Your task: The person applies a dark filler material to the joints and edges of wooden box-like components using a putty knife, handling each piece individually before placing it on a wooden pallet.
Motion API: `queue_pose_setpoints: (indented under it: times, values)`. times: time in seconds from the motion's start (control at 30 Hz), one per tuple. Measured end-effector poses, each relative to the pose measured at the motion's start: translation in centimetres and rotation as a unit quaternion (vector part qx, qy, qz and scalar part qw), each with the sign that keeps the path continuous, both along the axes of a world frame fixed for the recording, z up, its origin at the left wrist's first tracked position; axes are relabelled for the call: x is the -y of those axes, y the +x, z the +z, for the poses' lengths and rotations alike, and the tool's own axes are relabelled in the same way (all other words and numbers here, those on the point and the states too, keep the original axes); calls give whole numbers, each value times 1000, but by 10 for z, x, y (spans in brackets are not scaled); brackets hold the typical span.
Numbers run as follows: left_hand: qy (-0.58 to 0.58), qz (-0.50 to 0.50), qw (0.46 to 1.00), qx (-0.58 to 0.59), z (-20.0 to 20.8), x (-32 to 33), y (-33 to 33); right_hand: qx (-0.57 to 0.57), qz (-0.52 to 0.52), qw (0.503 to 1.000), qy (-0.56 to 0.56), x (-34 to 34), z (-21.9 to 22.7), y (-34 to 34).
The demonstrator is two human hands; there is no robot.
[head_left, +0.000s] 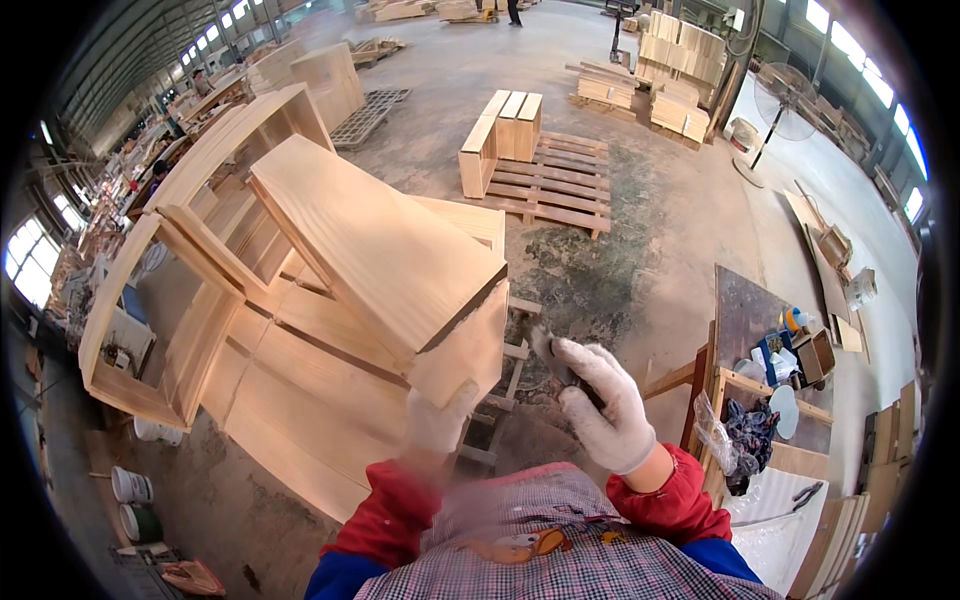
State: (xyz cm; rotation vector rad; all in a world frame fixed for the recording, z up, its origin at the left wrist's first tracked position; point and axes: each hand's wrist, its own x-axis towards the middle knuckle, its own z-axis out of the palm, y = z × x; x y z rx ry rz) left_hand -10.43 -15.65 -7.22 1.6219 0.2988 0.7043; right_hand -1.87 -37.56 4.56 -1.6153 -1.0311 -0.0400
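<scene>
Left fingers (452,402) on box (375,245), grip unclear — right fingers (603,372) clamp dark tool (562,367) — white packet (785,363) in blue bin (765,357).

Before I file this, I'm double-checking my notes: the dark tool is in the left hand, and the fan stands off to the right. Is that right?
Not quite: the head view shows the dark tool in the right hand. The fan does stand off to the right.

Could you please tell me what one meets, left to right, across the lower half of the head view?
White bucket, gloved left hand, gloved right hand, black plastic bag, brown boards.
</scene>
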Motion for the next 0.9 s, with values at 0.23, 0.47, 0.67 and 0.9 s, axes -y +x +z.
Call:
queue_pose_setpoints:
  times: [0.23,0.47,0.67,0.9]
  values:
    - [-150,-6,989,1,62,-12,11,140,-47,986,-81,-47,64,17]
    - [-146,12,989,-15,82,-17,21,120,-27,987,-107,-74,99,26]
    - [-83,3,996,22,77,-22,26,131,-20,986,-101,-81,107,32]
    - [-137,12,990,2,79,-19,26,160,-18,979,-127,-88,111,36]
